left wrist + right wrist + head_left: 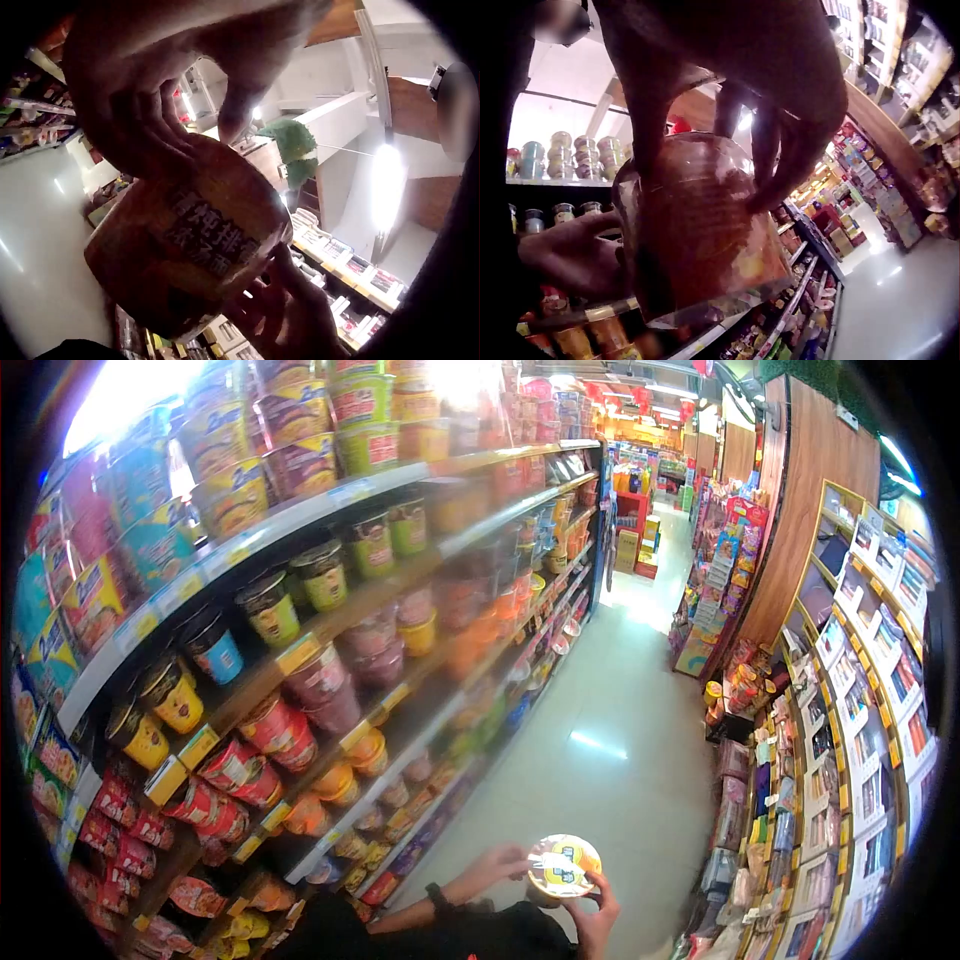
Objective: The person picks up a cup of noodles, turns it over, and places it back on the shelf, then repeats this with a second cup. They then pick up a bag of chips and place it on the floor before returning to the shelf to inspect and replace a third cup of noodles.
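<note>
An instant noodle cup with a white-rimmed, yellow printed lid is held low in front of the body, lid toward the head camera. My right hand grips its right side, thumb and fingers spread around the wall. At the left edge of the lid, my left hand pinches the rim with curled fingers and thumb. The left wrist view shows Chinese lettering on the cup's orange-brown wall. Clear film shows around the base in the right wrist view. A dark band circles the left wrist.
Shelves of noodle cups and bowls run along the left. On the right, a slanted rack holds small packaged goods beside a wooden pillar. A pale, shiny aisle floor stretches ahead toward snack displays.
</note>
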{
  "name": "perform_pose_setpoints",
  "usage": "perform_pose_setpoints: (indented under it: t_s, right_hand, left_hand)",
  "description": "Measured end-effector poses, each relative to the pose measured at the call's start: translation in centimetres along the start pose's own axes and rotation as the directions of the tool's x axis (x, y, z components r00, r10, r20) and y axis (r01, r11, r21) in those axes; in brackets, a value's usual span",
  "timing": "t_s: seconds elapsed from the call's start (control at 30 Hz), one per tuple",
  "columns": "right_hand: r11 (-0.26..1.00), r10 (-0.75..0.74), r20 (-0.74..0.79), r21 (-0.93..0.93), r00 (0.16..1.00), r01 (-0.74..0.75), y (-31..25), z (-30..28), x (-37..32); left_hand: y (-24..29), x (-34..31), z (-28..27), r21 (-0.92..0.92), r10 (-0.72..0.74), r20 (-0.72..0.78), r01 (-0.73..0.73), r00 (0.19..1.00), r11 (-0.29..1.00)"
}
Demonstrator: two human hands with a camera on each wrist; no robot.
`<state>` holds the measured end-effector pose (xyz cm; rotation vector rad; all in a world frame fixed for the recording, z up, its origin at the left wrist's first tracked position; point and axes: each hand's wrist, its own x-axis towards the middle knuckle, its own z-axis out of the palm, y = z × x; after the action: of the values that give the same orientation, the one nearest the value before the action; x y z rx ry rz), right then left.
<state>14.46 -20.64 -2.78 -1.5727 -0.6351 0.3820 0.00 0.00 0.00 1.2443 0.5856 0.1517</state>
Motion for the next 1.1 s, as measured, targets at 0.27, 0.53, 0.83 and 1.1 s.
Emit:
perform_pose_setpoints:
  t_s: [0.27,0.53,0.83,1.1]
  right_hand:
    - [0.998,-0.058,0.138,0.014,0.989,0.057,-1.5,-3.5,22.2]
    - [0.993,-0.097,0.285,0.092,0.954,0.073,-1.5,4.2,40.6]
    - [0.994,-0.096,0.450,-0.006,0.888,0.110,-1.0,12.2,57.8]
    - [0.996,-0.087,0.626,0.036,0.775,0.083,-1.2,17.3,67.4]
  left_hand:
    - [8.7,14.5,2.6,-0.001,0.200,-0.158,-0.203,0.967,0.979]
    - [12.8,27.4,-3.2,-0.097,0.378,-0.488,-0.479,0.787,0.872]
    - [20.1,39.5,-14.0,0.254,0.474,-0.582,-0.405,0.661,0.878]
    - [22.9,45.2,-17.2,0.008,0.375,-0.721,-0.534,0.582,0.845]
